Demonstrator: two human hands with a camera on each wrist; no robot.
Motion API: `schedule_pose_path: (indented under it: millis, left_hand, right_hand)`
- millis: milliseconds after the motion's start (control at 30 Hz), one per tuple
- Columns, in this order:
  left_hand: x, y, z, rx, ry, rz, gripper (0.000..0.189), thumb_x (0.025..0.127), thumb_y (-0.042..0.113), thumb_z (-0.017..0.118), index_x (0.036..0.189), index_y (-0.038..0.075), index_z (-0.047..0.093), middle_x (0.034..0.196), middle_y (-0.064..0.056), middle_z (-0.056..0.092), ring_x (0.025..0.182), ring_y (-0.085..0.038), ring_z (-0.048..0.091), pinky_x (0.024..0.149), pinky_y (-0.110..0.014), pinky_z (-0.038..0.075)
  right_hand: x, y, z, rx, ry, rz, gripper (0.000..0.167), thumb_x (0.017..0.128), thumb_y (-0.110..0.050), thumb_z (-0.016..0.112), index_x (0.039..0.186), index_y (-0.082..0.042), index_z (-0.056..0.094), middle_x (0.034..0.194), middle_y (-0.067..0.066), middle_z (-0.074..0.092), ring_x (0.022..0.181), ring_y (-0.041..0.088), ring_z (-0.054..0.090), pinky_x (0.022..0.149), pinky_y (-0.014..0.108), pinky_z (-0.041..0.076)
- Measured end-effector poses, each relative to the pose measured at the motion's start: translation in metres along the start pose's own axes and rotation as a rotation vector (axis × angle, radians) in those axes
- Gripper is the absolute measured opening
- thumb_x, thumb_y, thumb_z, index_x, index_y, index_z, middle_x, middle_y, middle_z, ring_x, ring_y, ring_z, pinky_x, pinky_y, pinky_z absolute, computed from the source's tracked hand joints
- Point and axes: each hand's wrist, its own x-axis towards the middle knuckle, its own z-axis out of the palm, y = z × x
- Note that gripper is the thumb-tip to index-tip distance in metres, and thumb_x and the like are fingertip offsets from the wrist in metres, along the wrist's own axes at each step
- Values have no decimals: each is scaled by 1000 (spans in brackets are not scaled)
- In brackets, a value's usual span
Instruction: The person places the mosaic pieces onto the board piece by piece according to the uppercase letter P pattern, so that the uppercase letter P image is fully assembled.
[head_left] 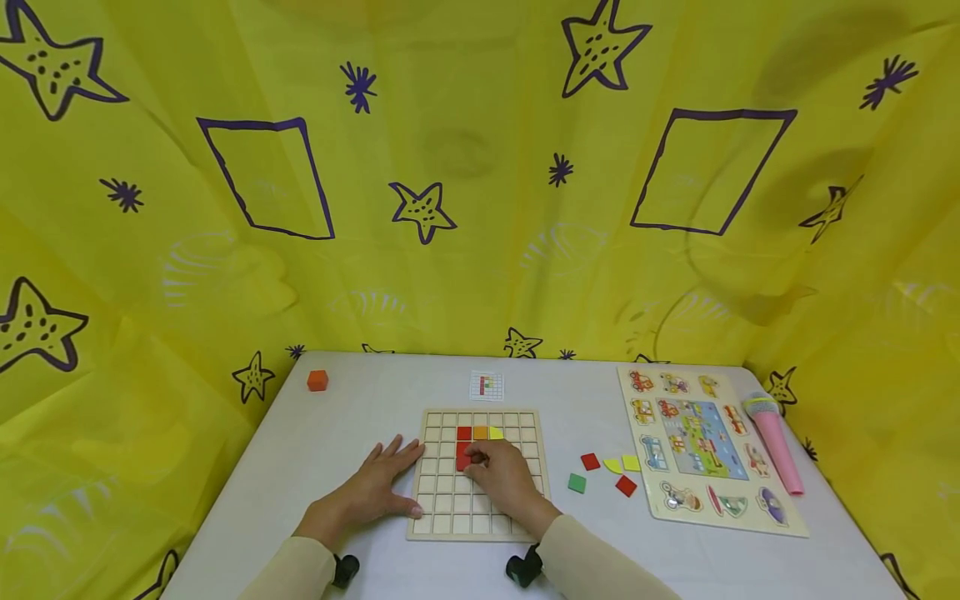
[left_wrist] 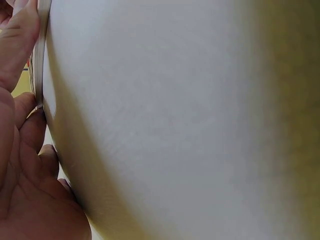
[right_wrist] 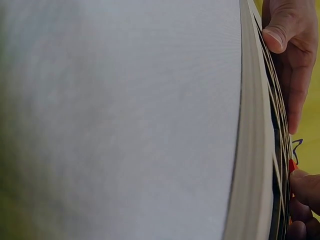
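Observation:
A wooden grid board (head_left: 444, 525) lies on the white table. My left hand (head_left: 367, 490) rests at its left edge, fingers spread and thumb on the lower left corner. Over the middle of the grid, my right hand (head_left: 508, 482) pinches a red square tile (head_left: 462, 464) between thumb and fingertips, low over a cell. Another red tile (head_left: 464, 433), an orange tile (head_left: 481, 432) and a yellow rounded tile (head_left: 496, 433) sit in a row above it. In the right wrist view, red (right_wrist: 292, 166) shows at the fingertips; the hand partly hides nearby cells.
Right of the board lie loose tiles: green (head_left: 577, 483), red (head_left: 590, 461), another red (head_left: 626, 485), yellow (head_left: 632, 462) and a yellow rounded one (head_left: 612, 466). Beyond are a picture puzzle (head_left: 720, 508) and a pink microphone (head_left: 780, 450). A pattern card (head_left: 487, 386) and orange block (head_left: 318, 381) lie behind.

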Motion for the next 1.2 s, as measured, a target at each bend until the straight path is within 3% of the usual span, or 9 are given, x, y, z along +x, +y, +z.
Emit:
schedule_pose_path:
  millis: [633, 1000, 1200]
  left_hand:
    - [1, -2, 2, -1, 9, 4, 107, 73, 41, 93, 161, 6, 43, 170, -13, 37, 162, -44, 14, 130, -67, 4]
    - [1, -1, 2, -17, 5, -22, 108, 73, 44, 92, 162, 10, 42, 172, -9, 35, 164, -41, 12, 131, -66, 2]
    - [0, 0, 2, -24, 10, -20, 108, 73, 42, 93, 162, 8, 42, 171, -10, 35, 163, -42, 12, 131, -66, 3]
  right_hand:
    - [-1, -2, 0, -64, -5, 0, 17, 91, -13, 82, 108, -10, 80, 97, -4, 73, 90, 12, 57, 79, 30, 54]
    - [-2, -3, 1, -76, -19, 12, 22, 91, -13, 82, 113, -8, 79, 107, 1, 76, 103, 21, 64, 94, 42, 58]
    - [-1, -3, 1, -69, -8, 21, 22, 92, -13, 82, 113, -8, 79, 103, -1, 74, 97, 17, 61, 89, 38, 58]
